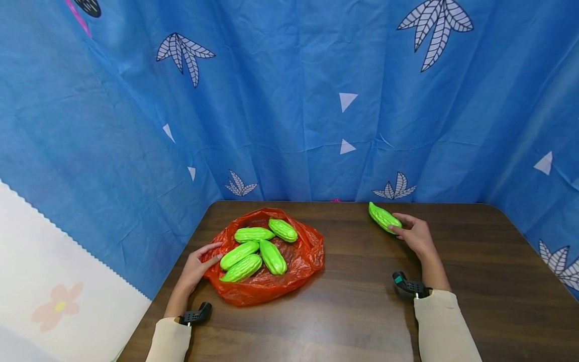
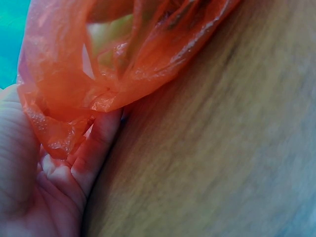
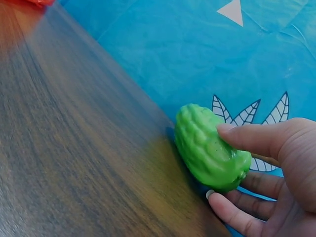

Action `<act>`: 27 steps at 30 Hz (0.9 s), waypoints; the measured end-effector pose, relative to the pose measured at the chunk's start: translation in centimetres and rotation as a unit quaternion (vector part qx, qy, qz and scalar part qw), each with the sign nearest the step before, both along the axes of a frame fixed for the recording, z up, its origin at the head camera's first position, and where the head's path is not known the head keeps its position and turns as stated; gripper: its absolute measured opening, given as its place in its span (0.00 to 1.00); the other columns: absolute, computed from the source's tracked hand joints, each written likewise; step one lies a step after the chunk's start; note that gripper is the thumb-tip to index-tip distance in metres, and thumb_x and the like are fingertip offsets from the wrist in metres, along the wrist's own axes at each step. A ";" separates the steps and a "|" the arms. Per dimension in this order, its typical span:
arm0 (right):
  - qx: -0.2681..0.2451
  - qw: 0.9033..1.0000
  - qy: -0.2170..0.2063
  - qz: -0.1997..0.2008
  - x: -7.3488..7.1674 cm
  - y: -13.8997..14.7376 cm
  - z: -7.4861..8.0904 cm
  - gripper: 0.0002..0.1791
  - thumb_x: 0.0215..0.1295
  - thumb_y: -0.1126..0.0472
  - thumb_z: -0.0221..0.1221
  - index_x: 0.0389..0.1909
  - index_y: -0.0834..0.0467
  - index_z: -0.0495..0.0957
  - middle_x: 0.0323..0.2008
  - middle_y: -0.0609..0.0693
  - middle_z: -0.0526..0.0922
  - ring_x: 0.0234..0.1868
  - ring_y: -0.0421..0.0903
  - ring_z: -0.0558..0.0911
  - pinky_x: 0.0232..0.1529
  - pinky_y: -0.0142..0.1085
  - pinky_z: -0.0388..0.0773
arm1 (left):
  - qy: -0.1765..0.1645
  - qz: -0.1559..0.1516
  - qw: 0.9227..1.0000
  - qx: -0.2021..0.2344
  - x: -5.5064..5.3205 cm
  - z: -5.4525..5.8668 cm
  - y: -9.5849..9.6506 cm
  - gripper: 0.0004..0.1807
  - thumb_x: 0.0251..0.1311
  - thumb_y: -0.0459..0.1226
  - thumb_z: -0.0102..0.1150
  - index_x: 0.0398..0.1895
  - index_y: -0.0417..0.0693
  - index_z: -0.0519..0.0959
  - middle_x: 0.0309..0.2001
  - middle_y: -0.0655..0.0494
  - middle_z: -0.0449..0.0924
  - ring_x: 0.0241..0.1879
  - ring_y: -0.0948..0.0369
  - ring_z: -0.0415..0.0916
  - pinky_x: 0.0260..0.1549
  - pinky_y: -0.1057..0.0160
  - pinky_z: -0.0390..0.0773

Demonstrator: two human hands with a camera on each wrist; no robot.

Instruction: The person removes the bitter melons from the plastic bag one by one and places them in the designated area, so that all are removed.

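A red plastic bag (image 1: pixel 309 254) lies spread wide on the left part of the table, with several bright green bitter melons (image 1: pixel 273 257) inside it. My left hand (image 1: pixel 195 269) holds the bag's left edge between thumb and fingers; the thin film hides part of those fingers in the left wrist view. Over at the far right of the table, my right hand (image 1: pixel 416 236) grips a single bitter melon (image 3: pixel 202 148) at its near end, thumb on top and fingers beneath. Its pointed tip faces the back left. Whether this melon touches the table, I cannot tell.
The dark wooden table (image 1: pixel 344 311) runs back to a blue curtain (image 1: pixel 280 125) with leaf prints, hanging right behind its far edge. A pale cloth (image 1: pixel 27 251) is at the left. A black device (image 1: pixel 409 285) is strapped to each wrist.
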State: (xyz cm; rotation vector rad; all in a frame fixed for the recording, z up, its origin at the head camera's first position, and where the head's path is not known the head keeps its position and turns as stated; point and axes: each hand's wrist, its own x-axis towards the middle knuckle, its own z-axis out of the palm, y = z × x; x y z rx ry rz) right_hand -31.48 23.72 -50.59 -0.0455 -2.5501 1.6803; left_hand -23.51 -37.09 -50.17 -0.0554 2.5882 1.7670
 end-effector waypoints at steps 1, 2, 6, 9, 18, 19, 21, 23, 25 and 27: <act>0.003 1.000 -0.002 -0.001 0.0 0.0 0.0 0.32 0.71 0.57 0.64 0.70 0.67 0.70 0.68 0.69 0.71 0.60 0.60 0.74 0.37 0.28 0.81 | 0.001 0.000 1.000 -0.001 0.0 0.0 0.0 0.27 0.69 0.37 0.63 0.69 0.39 0.73 0.72 0.35 0.64 0.70 0.40 0.62 0.49 0.74 0.74; 0.007 1.000 -0.003 -0.002 0.0 0.0 0.1 0.32 0.71 0.56 0.64 0.70 0.67 0.70 0.68 0.69 0.71 0.60 0.60 0.74 0.37 0.28 0.81 | 0.003 0.000 1.000 -0.003 0.0 0.0 0.0 0.27 0.69 0.37 0.63 0.69 0.38 0.73 0.72 0.35 0.64 0.70 0.40 0.62 0.49 0.74 0.73; 0.035 0.999 -0.006 -0.007 0.0 0.1 0.5 0.32 0.71 0.53 0.63 0.69 0.66 0.71 0.68 0.68 0.71 0.61 0.62 0.74 0.36 0.26 0.79 | 0.010 0.000 1.000 -0.006 0.1 0.0 0.0 0.27 0.69 0.37 0.64 0.69 0.38 0.73 0.72 0.35 0.65 0.70 0.40 0.63 0.49 0.74 0.73; 0.062 0.998 -0.001 -0.012 0.1 0.4 0.8 0.32 0.72 0.51 0.62 0.69 0.67 0.71 0.67 0.69 0.71 0.61 0.64 0.75 0.34 0.24 0.77 | 0.007 -0.001 1.000 -0.004 0.1 0.0 0.0 0.27 0.69 0.37 0.64 0.69 0.39 0.73 0.72 0.35 0.65 0.70 0.40 0.63 0.49 0.74 0.74; 0.094 0.995 0.029 -0.024 0.5 0.5 1.7 0.31 0.73 0.50 0.60 0.67 0.68 0.72 0.63 0.70 0.75 0.55 0.63 0.79 0.32 0.24 0.76 | 0.003 -0.004 1.000 0.005 -0.1 0.0 0.0 0.27 0.69 0.37 0.64 0.69 0.39 0.74 0.71 0.35 0.65 0.70 0.40 0.63 0.48 0.72 0.76; 0.097 0.995 0.030 -0.025 0.5 0.5 1.7 0.31 0.74 0.50 0.60 0.67 0.67 0.72 0.63 0.69 0.76 0.56 0.63 0.79 0.32 0.24 0.76 | 0.003 -0.004 1.000 0.005 -0.1 0.0 0.0 0.27 0.69 0.37 0.64 0.69 0.40 0.74 0.71 0.35 0.65 0.70 0.40 0.63 0.48 0.72 0.76; 0.104 0.994 0.033 -0.028 0.5 0.4 1.9 0.31 0.74 0.49 0.59 0.67 0.67 0.73 0.62 0.69 0.76 0.56 0.63 0.79 0.33 0.27 0.78 | 0.006 -0.004 1.000 0.002 -0.2 0.0 0.0 0.27 0.69 0.37 0.64 0.69 0.39 0.74 0.71 0.35 0.65 0.70 0.40 0.62 0.48 0.73 0.76; 0.112 0.993 0.035 -0.033 0.5 0.3 2.0 0.31 0.74 0.49 0.59 0.67 0.67 0.73 0.62 0.69 0.76 0.57 0.65 0.78 0.39 0.34 0.80 | 0.008 -0.005 1.000 0.003 -0.2 0.0 0.0 0.27 0.68 0.37 0.64 0.68 0.39 0.74 0.71 0.35 0.65 0.70 0.39 0.63 0.48 0.73 0.76; 0.118 0.992 0.037 -0.038 0.4 0.2 2.2 0.31 0.74 0.48 0.59 0.66 0.67 0.74 0.62 0.69 0.76 0.59 0.66 0.77 0.46 0.45 0.81 | 0.009 -0.006 1.000 0.008 -0.2 0.0 -0.1 0.26 0.68 0.36 0.64 0.68 0.38 0.74 0.71 0.35 0.65 0.69 0.40 0.63 0.47 0.72 0.77; 0.124 0.991 0.041 -0.043 0.4 -0.1 2.5 0.31 0.74 0.48 0.59 0.66 0.67 0.74 0.62 0.69 0.76 0.61 0.67 0.75 0.53 0.56 0.77 | 0.009 -0.007 1.000 0.011 -0.1 0.0 -0.1 0.27 0.68 0.36 0.63 0.68 0.38 0.74 0.71 0.35 0.65 0.69 0.40 0.64 0.47 0.72 0.78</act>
